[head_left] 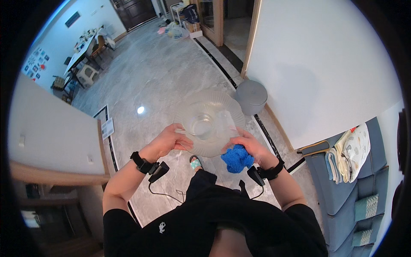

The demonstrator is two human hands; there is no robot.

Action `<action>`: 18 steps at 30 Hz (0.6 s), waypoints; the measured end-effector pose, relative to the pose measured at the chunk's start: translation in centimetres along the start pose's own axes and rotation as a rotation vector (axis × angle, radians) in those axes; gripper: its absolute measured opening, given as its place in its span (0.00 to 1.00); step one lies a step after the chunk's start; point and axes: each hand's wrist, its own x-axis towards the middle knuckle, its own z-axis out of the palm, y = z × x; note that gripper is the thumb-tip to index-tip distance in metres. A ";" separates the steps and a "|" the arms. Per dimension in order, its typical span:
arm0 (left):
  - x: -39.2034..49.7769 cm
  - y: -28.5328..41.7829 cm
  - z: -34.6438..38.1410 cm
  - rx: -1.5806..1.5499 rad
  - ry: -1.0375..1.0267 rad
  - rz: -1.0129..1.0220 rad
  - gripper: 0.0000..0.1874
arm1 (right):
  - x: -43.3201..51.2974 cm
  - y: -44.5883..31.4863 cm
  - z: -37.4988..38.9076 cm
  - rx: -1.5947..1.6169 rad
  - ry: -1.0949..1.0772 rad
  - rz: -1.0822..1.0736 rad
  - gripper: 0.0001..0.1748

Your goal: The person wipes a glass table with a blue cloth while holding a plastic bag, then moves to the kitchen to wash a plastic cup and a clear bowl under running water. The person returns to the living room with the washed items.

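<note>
In front of my body is a round, see-through tray with a ribbed rim, held above the floor. My left hand grips its near left edge. My right hand supports the near right edge and also has a crumpled blue cloth bunched in it, hanging below the rim. On the tray stands a clear glass vessel, its handle-like part close to my left fingers. To its right is a clear tumbler, near my right fingertips. The transparent edges are hard to tell apart.
A grey bin stands by the wall corner, right of the tray. Folded blankets lie on a blue-grey sofa at the right. Farther off are a cluttered table, a white stool and plastic bags on the tiled floor.
</note>
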 end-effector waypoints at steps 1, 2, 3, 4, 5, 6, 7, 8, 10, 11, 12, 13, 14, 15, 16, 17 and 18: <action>1.6 1.2 -1.1 0.013 -0.017 -0.005 0.18 | 1.7 -0.9 -0.2 -0.004 0.014 -0.005 0.31; 3.0 2.2 -2.0 0.031 -0.038 -0.003 0.18 | 2.8 -1.2 -0.4 0.008 0.055 -0.016 0.31; 4.7 4.2 -3.2 0.040 -0.069 -0.021 0.18 | 4.5 -2.3 -0.4 0.020 0.101 -0.042 0.31; 6.2 5.9 -4.2 0.053 -0.104 -0.032 0.19 | 5.9 -3.3 -0.7 0.050 0.104 -0.096 0.31; 7.7 7.6 -4.8 0.064 -0.140 -0.037 0.19 | 7.1 -4.2 -1.0 0.030 0.189 -0.083 0.31; 9.1 9.5 -5.9 0.105 -0.218 -0.078 0.22 | 8.2 -4.9 -1.2 0.024 0.225 -0.099 0.30; 11.2 11.8 -6.9 0.120 -0.267 -0.080 0.24 | 9.6 -5.8 -1.6 0.025 0.252 -0.112 0.30; 13.1 13.8 -7.8 0.134 -0.313 -0.096 0.25 | 10.7 -6.6 -2.1 0.057 0.278 -0.147 0.30; 16.3 16.6 -9.1 0.179 -0.372 -0.076 0.30 | 12.3 -7.5 -3.2 0.136 0.331 -0.184 0.30; 18.5 18.3 -9.8 0.204 -0.392 -0.066 0.29 | 13.3 -7.9 -3.9 0.170 0.352 -0.214 0.30; 20.8 20.0 -10.6 0.226 -0.412 -0.052 0.27 | 14.2 -8.3 -4.7 0.194 0.388 -0.230 0.30; 23.1 21.7 -11.2 0.245 -0.432 -0.035 0.26 | 15.0 -8.6 -5.6 0.222 0.397 -0.265 0.30; 25.6 23.2 -11.7 0.247 -0.435 -0.016 0.25 | 15.8 -8.9 -6.5 0.241 0.436 -0.278 0.30; 28.1 24.8 -12.1 0.247 -0.434 0.004 0.25 | 16.6 -9.3 -7.5 0.221 0.498 -0.254 0.29; 30.4 26.3 -12.5 0.244 -0.428 0.021 0.24 | 17.2 -9.6 -8.6 0.211 0.524 -0.253 0.28; 32.9 28.3 -13.1 0.253 -0.425 0.045 0.24 | 18.0 -10.1 -9.6 0.200 0.548 -0.253 0.28; 35.3 30.4 -13.7 0.261 -0.422 0.069 0.23 | 18.8 -10.6 -10.7 0.218 0.570 -0.275 0.27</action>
